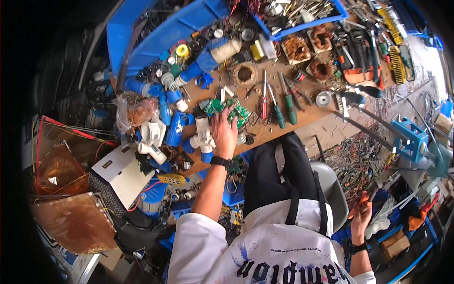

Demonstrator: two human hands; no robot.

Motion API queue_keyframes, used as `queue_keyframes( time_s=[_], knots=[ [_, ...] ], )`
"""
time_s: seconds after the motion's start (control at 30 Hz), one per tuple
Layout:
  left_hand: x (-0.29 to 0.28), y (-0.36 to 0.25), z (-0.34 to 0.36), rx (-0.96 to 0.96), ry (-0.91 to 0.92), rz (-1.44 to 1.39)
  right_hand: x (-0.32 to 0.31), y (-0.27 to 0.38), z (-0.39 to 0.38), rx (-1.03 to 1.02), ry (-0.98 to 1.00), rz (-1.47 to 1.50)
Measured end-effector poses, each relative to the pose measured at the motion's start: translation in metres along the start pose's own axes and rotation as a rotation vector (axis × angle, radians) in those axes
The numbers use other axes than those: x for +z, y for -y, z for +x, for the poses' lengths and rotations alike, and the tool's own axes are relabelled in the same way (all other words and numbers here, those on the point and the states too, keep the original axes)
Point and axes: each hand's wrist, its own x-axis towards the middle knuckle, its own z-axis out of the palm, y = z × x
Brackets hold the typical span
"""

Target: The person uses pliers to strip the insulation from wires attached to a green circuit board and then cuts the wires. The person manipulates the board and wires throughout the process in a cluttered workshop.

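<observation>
My left hand (223,135) reaches over the wooden bench with its fingers stretched and apart, the fingertips at a green circuit board (240,114). A second green board (213,107) lies against its other side. Beside the wrist stands a white and blue pipe-like fitting (203,132). Low on the right, away from the bench, my right hand (362,218) is closed around an orange-handled tool (363,198); its working end is too small to make out. Right of the boards lie a red screwdriver (264,102), green-handled screwdrivers (290,111) and pliers (299,92).
Copper coils (296,48) and a blue bin of metal parts (309,31) fill the bench's far side. Blue and white fittings (176,128) crowd the left. A white box (122,170) stands beyond the bench edge. Tangled wires (366,151) and a blue stool (410,140) are at right.
</observation>
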Motion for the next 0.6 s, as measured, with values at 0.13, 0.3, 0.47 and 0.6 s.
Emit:
queue_keyframes(
  time_s=[0.13,0.3,0.47,0.6],
  knots=[
    [0.009,0.011,0.006,-0.235,0.055,-0.332,0.05,0.009,0.009,0.214,0.15,-0.079],
    [0.005,0.02,-0.006,-0.316,0.095,-0.818,0.114,0.005,0.034,0.316,0.332,-0.062],
    [-0.011,0.03,-0.021,-0.226,0.079,-0.859,0.17,0.011,0.053,0.338,0.446,-0.124],
    [-0.016,0.025,-0.031,-0.15,0.074,-0.729,0.203,0.007,0.063,0.338,0.502,-0.124]
  ],
)
